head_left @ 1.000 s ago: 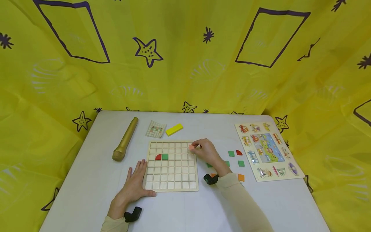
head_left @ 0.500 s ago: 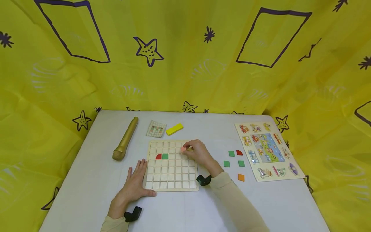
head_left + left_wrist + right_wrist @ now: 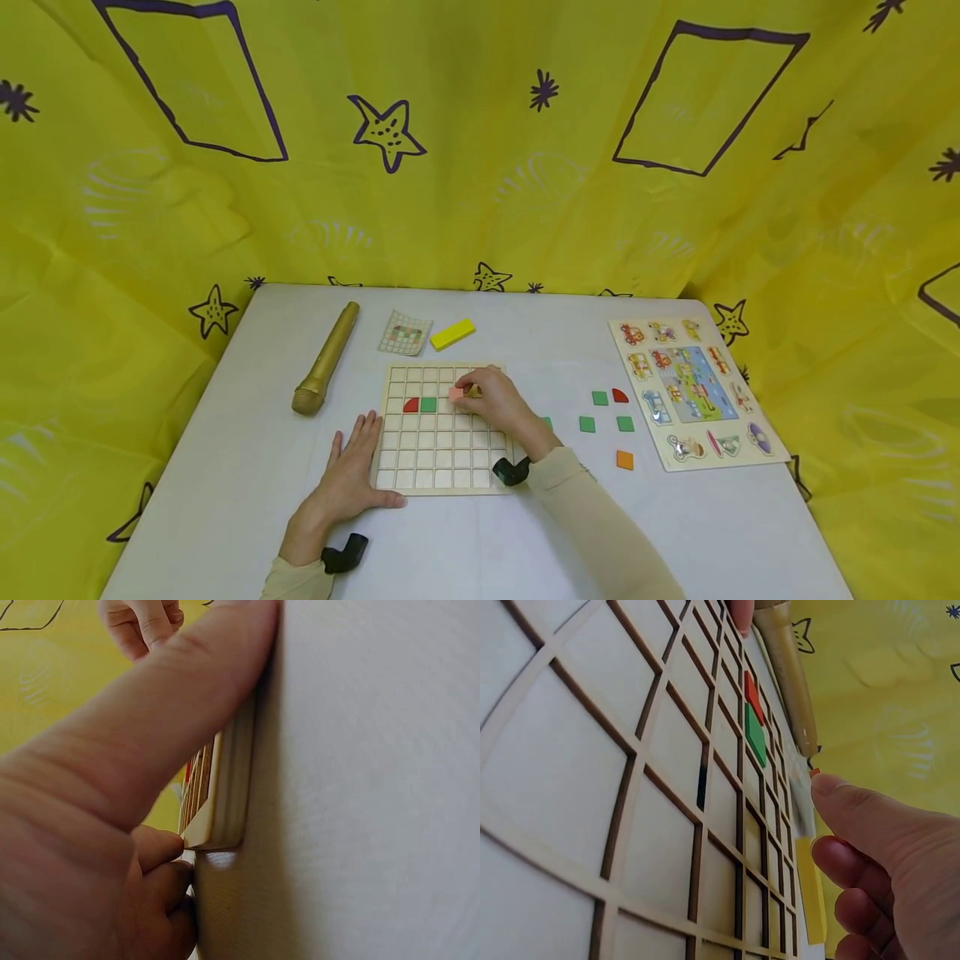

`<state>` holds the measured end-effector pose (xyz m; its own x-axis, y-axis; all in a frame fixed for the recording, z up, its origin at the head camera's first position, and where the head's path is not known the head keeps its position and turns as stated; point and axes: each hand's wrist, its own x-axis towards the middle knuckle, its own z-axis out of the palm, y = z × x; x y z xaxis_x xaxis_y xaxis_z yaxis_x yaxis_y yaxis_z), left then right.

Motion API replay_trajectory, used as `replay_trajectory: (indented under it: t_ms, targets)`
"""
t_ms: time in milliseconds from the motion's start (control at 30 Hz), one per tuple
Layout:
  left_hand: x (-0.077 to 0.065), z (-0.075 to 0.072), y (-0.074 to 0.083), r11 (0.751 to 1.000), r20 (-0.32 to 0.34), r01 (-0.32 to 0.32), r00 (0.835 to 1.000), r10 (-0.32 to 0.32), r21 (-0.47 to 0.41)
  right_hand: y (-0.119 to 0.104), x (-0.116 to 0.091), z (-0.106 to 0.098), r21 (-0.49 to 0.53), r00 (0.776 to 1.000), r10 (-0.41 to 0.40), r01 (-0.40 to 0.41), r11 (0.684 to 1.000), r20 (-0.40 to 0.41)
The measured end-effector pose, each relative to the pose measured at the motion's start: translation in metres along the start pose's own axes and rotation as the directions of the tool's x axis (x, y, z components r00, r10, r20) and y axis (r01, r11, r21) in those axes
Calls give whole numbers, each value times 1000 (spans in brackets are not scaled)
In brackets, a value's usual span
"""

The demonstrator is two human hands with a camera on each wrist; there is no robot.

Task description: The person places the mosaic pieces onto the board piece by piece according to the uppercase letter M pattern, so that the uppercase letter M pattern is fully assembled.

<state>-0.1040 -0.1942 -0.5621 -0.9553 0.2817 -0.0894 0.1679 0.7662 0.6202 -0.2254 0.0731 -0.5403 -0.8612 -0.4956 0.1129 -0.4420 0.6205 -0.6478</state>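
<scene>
A wooden grid board (image 3: pixel 446 488) lies mid-table, with a red quarter-circle tile (image 3: pixel 411 405) and a green square tile (image 3: pixel 428 405) side by side in its cells. My right hand (image 3: pixel 494 402) pinches a small pink tile (image 3: pixel 456 393) between thumb and fingertips, over the board's upper part, just right of the green tile. In the right wrist view only a sliver of that tile (image 3: pixel 815 773) shows past the thumb. My left hand (image 3: pixel 345 475) lies with its fingers stretched along the board's left edge. Its thumb (image 3: pixel 157 712) reaches along the front edge.
Behind the board are a pattern card (image 3: pixel 405 332) and a yellow block (image 3: pixel 452 334). A gold microphone (image 3: pixel 326 360) lies at left. Right of the board are several loose tiles, including a green square (image 3: pixel 626 424) and an orange square (image 3: pixel 625 460). A picture puzzle (image 3: pixel 673 454) lies far right.
My right hand has moved left across the board with the pink tile, from its upper right corner to near the green tile. The left hand has stayed in place.
</scene>
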Motion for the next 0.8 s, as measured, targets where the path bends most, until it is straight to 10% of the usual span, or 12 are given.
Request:
replay_trajectory:
  t_ms: [800]
  targets:
    - [1,1,-2,1000,-4,-6,1000,6,6,-9,7,16,-27,997,36,-34,999,61]
